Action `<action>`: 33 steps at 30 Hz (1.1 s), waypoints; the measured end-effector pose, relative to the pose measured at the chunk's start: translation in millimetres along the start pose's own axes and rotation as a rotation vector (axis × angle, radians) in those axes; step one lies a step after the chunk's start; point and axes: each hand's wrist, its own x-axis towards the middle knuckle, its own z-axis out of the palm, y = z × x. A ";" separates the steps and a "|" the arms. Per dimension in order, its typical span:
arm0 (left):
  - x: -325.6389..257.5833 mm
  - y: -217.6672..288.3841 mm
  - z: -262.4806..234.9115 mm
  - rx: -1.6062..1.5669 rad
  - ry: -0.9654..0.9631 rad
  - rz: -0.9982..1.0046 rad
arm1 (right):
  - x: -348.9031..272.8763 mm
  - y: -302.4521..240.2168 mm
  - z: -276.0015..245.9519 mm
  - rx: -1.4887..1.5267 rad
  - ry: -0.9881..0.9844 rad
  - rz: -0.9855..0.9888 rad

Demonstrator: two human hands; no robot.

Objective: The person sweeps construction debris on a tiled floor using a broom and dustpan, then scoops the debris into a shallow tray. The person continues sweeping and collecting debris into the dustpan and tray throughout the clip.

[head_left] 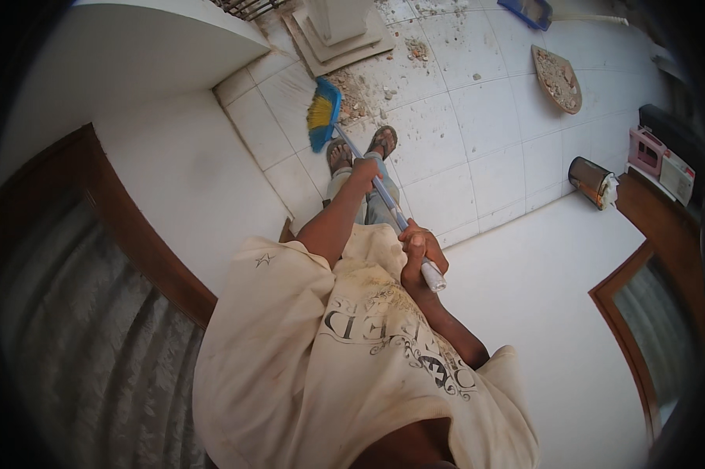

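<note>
A broom (387,197) with a blue head and yellow bristles (319,113) slants from the upper left down toward my body. My left hand (365,172) is closed round the middle of its handle. Near the handle's white end, my right hand (423,248) wraps round it, thumb on top. The broom head rests on the tiled floor just beyond my left foot. Beside its right edge lies a heap of rubble and grit (351,98), with smaller crumbs scattered farther off.
Ahead stands a stepped pillar base (340,47). A shallow pan of rubble (557,78) sits at the far right, below a blue dustpan (530,11). A dark cylindrical bin (590,181) and a pink box (647,152) are by the right wall. A white wall (188,164) borders the left.
</note>
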 end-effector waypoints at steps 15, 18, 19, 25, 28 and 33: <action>-188.2 94.7 -53.4 -0.755 0.426 -0.124 | 22.1 -61.4 -20.7 0.294 -0.568 -0.141; -165.2 78.4 -88.1 -0.946 0.547 -0.123 | 33.5 -32.0 8.8 0.103 -0.743 -0.009; -157.9 73.3 -92.5 -0.948 0.533 -0.164 | 40.7 -19.3 15.8 0.108 -0.763 -0.021; -94.7 65.6 -40.9 -0.766 0.490 -0.194 | 100.6 52.7 -14.1 0.245 -0.902 -0.143; -44.0 79.6 16.2 -0.694 0.338 -0.148 | 147.0 71.9 -67.6 0.167 -0.905 -0.124; 28.0 103.5 147.4 -0.600 0.371 -0.159 | 230.0 80.0 -160.2 0.189 -0.712 -0.031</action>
